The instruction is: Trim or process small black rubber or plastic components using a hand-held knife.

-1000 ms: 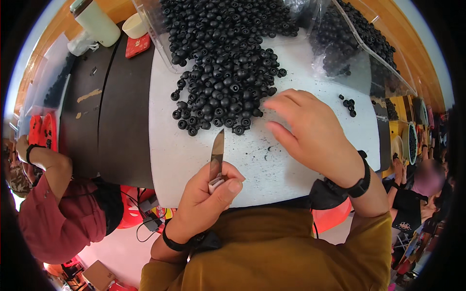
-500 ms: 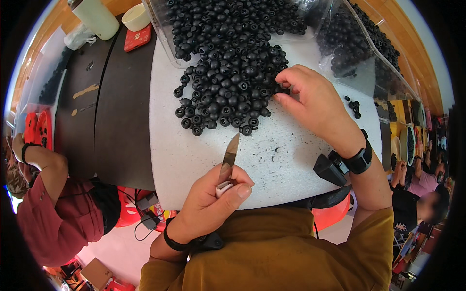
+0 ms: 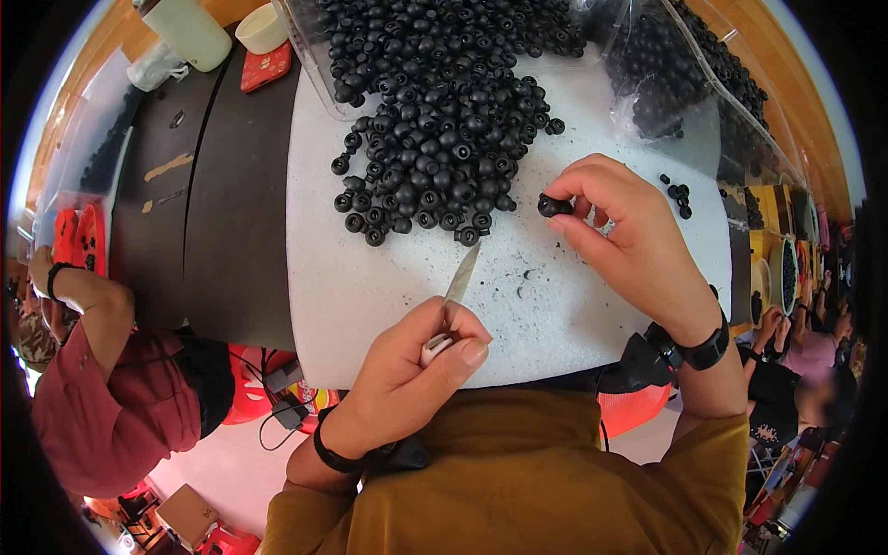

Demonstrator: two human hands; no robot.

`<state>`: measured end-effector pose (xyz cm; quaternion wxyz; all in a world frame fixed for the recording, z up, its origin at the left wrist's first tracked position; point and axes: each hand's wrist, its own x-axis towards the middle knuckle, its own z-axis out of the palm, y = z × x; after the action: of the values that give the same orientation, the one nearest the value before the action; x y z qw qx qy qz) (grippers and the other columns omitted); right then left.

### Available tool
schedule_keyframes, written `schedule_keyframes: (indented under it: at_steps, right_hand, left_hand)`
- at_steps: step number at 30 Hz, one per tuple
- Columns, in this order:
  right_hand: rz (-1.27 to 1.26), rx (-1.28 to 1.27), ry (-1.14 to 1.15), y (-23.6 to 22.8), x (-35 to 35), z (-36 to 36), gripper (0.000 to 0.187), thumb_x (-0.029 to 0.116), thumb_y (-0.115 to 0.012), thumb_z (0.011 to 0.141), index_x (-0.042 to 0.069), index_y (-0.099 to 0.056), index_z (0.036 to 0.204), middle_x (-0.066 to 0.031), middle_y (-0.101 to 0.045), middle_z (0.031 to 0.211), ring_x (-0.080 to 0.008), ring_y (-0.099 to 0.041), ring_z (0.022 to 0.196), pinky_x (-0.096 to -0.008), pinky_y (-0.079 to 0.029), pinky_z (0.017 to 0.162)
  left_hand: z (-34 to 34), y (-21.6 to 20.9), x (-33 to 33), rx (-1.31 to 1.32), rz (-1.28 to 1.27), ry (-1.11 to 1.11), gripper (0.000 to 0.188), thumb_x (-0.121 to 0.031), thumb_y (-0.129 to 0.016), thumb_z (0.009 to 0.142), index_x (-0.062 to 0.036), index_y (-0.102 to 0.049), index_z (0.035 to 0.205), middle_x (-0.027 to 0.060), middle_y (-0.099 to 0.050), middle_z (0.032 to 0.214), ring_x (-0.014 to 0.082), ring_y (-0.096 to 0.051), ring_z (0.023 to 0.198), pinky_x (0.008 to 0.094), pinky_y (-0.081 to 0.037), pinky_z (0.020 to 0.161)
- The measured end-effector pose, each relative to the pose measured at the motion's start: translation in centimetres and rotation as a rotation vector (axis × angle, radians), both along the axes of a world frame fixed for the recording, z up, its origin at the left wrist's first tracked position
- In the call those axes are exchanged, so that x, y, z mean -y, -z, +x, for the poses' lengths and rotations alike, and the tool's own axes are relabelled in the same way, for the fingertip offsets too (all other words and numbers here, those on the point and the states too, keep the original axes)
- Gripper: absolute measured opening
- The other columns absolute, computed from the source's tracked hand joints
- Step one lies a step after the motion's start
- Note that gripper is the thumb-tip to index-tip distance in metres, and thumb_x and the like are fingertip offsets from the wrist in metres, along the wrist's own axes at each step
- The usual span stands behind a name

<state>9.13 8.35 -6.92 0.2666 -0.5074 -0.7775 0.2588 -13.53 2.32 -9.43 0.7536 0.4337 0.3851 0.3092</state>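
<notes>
A small knife [image 3: 462, 276] is gripped in my left hand [image 3: 413, 370], its blade pointing up and away over the white mat [image 3: 342, 314]. Between the thumb and fingers of my right hand [image 3: 622, 225] sits a round black rubber-like part [image 3: 553, 205], lifted clear of the heap. That heap of black parts [image 3: 435, 157], round with hollow ends, spreads across the far middle of the mat. The knife's tip lies close to the heap's near edge. Dark crumbs are scattered on the mat between my hands.
Clear plastic bins [image 3: 319, 69] with more black parts stand at the far side. A few loose parts [image 3: 680, 199] lie at the right. On the dark table [image 3: 236, 203] are a red phone-like slab [image 3: 265, 69], a cream bowl [image 3: 262, 30] and a pale bottle [image 3: 188, 32]. Another person [image 3: 120, 398] sits at left.
My right hand has drawn back from the heap, toward the right and nearer me, with one black part pinched in it. My left hand has shifted slightly, still holding the knife.
</notes>
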Motion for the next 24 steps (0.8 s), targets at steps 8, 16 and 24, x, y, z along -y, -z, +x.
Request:
schedule_keyframes:
  at_steps: [8,16,24]
  right_hand:
    - [-0.034,-0.203,-0.007,-0.3,1.6,-0.6,0.017,0.001,-0.062,0.072,0.001,-0.054,0.086,-0.0070,-0.057,0.090,-0.0128,-0.052,0.068,-0.0235,-0.042,0.061]
    - [-0.318,-0.759,-0.047,0.0,4.2,-2.3,0.020,-0.002,-0.064,0.073,0.003,-0.051,0.088,0.0039,-0.050,0.073,-0.0032,-0.045,0.065,-0.0190,-0.039,0.057]
    - [-0.545,-0.972,0.058,0.5,5.3,-1.8,0.022,-0.004,-0.064,0.076,0.002,-0.050,0.091,-0.0007,-0.055,0.080,-0.0042,-0.051,0.072,-0.0175,-0.042,0.063]
  left_hand:
    - [0.2,-0.4,0.5,0.005,0.030,0.012,0.010,-0.010,-0.050,0.089,0.0001,-0.050,0.090,-0.0020,-0.046,0.078,0.0028,-0.037,0.068,0.0175,-0.033,0.060]
    - [1.0,-1.2,-0.2,-0.044,0.161,0.053,0.009,-0.009,-0.050,0.088,-0.0012,-0.050,0.091,-0.0021,-0.047,0.078,0.0023,-0.039,0.068,0.0178,-0.035,0.057]
    - [0.7,-1.0,0.1,-0.101,0.181,-0.003,0.012,-0.011,-0.056,0.084,-0.0004,-0.054,0.092,0.0001,-0.051,0.080,0.0057,-0.044,0.072,0.0200,-0.036,0.064]
